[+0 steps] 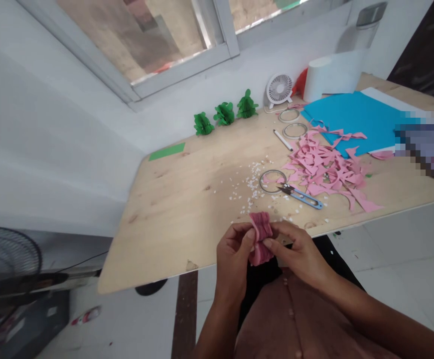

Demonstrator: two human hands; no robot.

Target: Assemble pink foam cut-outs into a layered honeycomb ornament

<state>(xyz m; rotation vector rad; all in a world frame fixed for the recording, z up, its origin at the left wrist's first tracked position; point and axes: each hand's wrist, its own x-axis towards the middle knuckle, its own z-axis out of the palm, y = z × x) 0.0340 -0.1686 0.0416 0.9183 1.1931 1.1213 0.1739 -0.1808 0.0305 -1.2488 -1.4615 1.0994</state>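
Note:
A folded pink paper piece [260,235] with stacked, fanned layers is held between both hands at the near edge of the wooden table [187,199]. My left hand [234,254] pinches its left side with thumb and fingers closed. My right hand [299,252] grips the right side, thumb pressed on the front. Small blue-handled snips [302,195] lie on the table just beyond my hands, next to a tape ring [272,180] and scattered white paper bits [254,187].
Pink paper scraps [327,167] pile right of the snips. Blue paper sheet [355,117], two more tape rings [291,123], a white pen [283,140], a small white fan [279,89], three green paper trees [224,113] and a green strip [166,151] lie farther back. A floor fan [3,257] stands left.

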